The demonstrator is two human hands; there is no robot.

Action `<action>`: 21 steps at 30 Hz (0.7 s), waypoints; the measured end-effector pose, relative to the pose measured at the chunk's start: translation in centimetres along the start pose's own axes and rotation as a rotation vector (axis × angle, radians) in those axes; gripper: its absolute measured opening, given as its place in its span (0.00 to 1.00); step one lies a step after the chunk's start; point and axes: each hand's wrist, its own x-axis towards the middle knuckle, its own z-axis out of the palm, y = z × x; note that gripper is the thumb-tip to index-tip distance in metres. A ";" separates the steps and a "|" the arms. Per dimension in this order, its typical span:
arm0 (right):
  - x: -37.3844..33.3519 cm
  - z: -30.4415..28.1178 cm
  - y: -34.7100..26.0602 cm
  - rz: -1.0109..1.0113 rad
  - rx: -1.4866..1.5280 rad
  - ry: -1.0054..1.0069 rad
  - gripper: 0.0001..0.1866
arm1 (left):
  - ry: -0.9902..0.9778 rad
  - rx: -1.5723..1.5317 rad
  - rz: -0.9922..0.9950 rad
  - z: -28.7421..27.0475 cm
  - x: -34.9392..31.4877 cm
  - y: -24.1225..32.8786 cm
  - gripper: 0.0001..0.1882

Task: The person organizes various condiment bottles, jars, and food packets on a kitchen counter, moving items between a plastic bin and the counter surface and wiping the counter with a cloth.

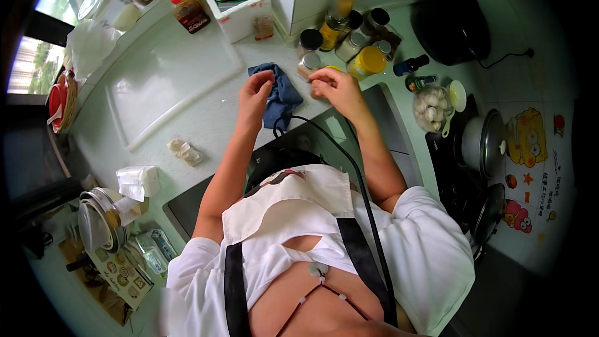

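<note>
My left hand (254, 92) is raised over the counter, its thumb and fingers curled together. Behind it lies a crumpled dark blue cloth (279, 95); whether they touch I cannot tell. To the right, my right hand (340, 89) is held at about the same height, fingers bent inward beside a small spice jar (308, 66). Both hands look closed in a pinch, and anything between the fingertips is hidden or too small to make out. A gap separates the two hands, with part of the cloth visible in it.
Several seasoning jars, one a yellow-lidded jar (367, 62), crowd the back corner. A translucent board (168, 81) lies left, near a crumpled whitish wad (185, 151) and a tissue pack (138, 182). Right are a garlic container (430, 109) and a lidded pot (483, 144). A black cable (340, 147) crosses my front.
</note>
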 end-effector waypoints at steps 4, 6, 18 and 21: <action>-1.9 -4.6 1.0 0.049 -0.015 0.172 0.06 | -0.032 0.032 0.030 2.1 0.6 -0.6 0.12; -2.4 -6.8 2.0 0.039 0.011 0.223 0.06 | -0.017 0.052 0.035 2.9 0.7 -0.7 0.12; -0.8 -11.4 4.4 -0.064 -0.962 0.533 0.30 | -0.052 0.620 0.247 7.1 -0.6 -1.5 0.16; 0.1 -10.7 5.1 0.068 -0.898 0.518 0.40 | -0.056 0.718 0.296 8.7 -0.9 -1.0 0.22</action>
